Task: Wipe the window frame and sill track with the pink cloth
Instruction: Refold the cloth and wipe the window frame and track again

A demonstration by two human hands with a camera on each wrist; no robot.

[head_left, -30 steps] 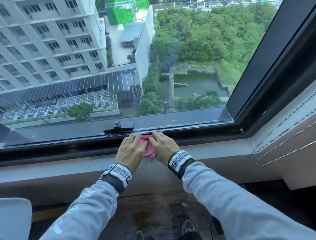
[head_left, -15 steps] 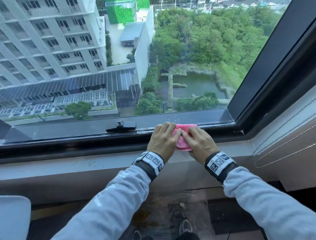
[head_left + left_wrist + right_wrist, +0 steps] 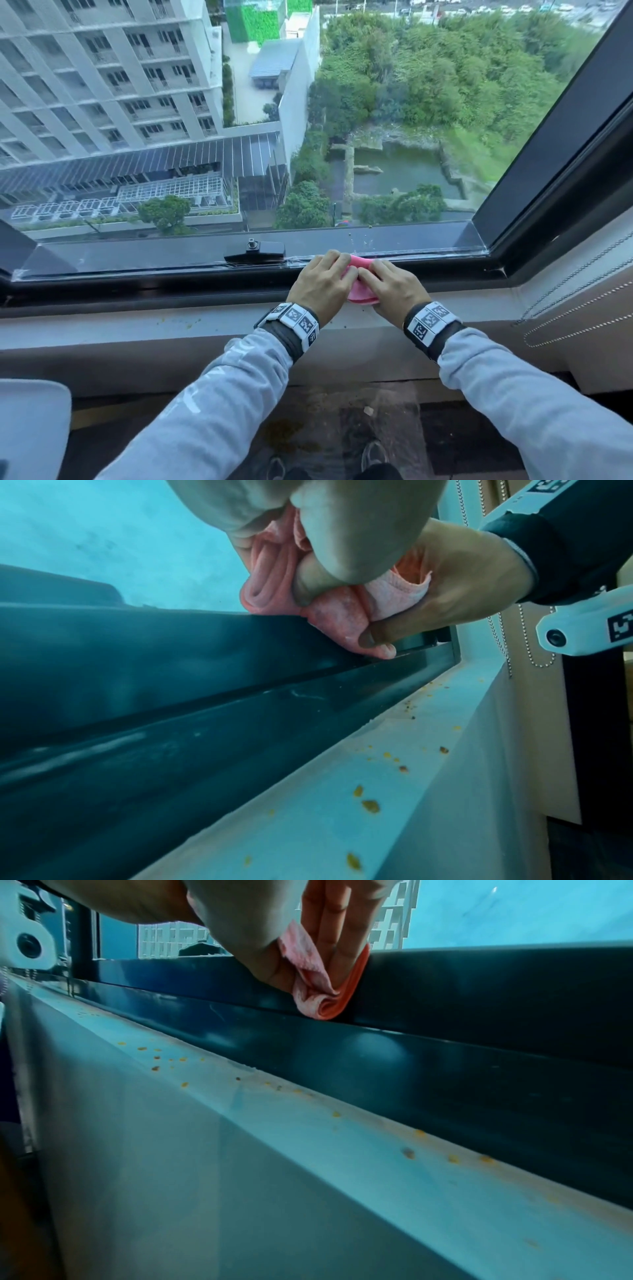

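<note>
Both hands, the left hand (image 3: 322, 284) and right hand (image 3: 394, 291), pinch the pink cloth (image 3: 359, 263) on the window frame (image 3: 171, 284), mid-picture. Press down firmly and slide slowly along it.

Head view down at sill; wrist views close, low, perhaps sharing frame (image 3: 205, 284).

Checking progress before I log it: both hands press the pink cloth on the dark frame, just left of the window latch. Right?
Not quite. Both the left hand and right hand do hold the pink cloth on the dark frame, but right of the window latch, as the head view shows.
</note>
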